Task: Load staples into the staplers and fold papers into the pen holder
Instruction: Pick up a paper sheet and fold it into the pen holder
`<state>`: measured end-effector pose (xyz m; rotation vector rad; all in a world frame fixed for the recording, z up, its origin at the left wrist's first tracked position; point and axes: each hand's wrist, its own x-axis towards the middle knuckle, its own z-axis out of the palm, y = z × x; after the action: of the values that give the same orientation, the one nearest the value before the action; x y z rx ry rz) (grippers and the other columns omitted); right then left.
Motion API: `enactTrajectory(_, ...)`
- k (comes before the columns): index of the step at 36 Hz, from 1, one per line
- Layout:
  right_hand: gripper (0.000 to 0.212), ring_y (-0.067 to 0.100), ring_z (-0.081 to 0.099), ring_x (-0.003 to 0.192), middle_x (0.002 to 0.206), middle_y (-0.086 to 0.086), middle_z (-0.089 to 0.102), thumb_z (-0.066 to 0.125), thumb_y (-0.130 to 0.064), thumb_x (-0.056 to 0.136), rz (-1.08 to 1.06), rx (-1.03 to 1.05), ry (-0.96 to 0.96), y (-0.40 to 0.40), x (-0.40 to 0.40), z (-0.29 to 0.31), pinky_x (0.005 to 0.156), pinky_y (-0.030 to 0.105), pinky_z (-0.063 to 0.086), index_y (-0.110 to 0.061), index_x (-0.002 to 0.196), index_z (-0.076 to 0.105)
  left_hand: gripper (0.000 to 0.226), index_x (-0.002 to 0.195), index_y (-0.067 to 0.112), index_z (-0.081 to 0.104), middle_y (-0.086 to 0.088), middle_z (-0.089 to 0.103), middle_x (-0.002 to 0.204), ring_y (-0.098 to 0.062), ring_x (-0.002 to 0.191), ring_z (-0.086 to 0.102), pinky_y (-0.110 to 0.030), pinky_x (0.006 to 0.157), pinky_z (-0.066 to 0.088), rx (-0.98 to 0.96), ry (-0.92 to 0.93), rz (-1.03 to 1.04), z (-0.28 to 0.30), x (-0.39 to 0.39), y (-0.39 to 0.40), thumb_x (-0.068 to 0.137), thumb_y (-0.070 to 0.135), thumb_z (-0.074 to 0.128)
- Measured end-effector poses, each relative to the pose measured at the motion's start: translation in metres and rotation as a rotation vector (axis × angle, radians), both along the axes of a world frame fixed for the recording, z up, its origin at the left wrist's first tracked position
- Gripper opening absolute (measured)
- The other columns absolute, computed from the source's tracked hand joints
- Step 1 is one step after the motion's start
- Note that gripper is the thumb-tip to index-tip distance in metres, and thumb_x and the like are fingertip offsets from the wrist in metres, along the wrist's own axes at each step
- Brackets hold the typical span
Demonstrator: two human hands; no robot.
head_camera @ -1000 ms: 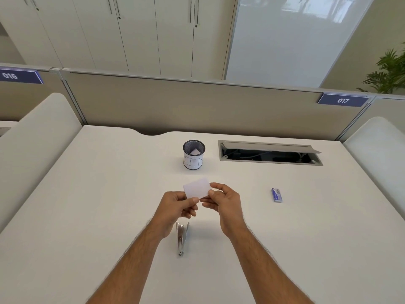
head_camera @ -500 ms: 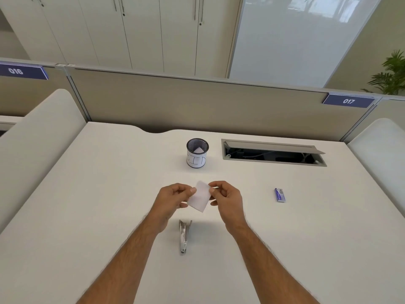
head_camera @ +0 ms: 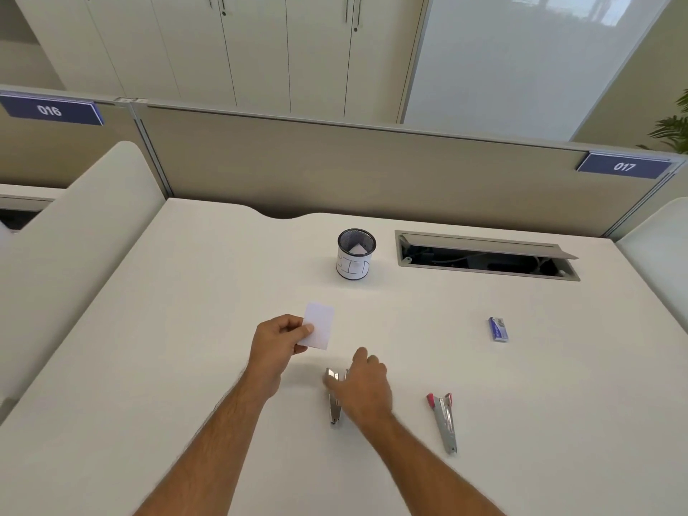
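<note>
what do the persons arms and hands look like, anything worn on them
Both forearms are bare with visible hair; no sleeves reach into view. The left hand and right hand wear no gloves, and no watch, bracelet or ring shows on either.

Light: bright, even, diffuse | shadows: faint, soft on matte white desk (head_camera: 186, 348) | glare: glossy white wall panel (head_camera: 521, 61), upper right | blur: slight on right hand (head_camera: 363, 389) | distortion: wide-angle bowing at frame edges
</note>
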<state>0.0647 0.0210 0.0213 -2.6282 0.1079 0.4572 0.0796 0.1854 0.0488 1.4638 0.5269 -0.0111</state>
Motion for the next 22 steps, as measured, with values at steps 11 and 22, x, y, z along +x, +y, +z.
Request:
enactTrajectory(11,0.026,0.025,0.061,0.103,0.111,0.004,0.065,0.057,-0.033,0.099,-0.05,0.123,-0.083,0.018,-0.004,-0.014,0.074,0.033,0.042,-0.014,0.116,0.055,0.004,0.082,0.006,0.075,-0.006,0.071,0.083,-0.019,0.08,0.065,-0.038,0.081,0.058,-0.036,0.007,0.015,-0.005,0.001,0.015,0.087,0.007,0.075)
enactTrajectory(22,0.019,0.02,0.072,0.089,0.101,0.006,0.071,0.068,-0.011,0.095,-0.302,1.029,-0.022,0.0,0.014,0.009,0.085,0.04,0.063,-0.024,0.109,0.072,0.005,0.086,0.004,0.074,-0.006,0.074,0.086,-0.02,0.079,0.065,-0.033,0.076,0.056,-0.108,0.015,0.039,-0.007,0.005,0.014,0.087,0.008,0.076)
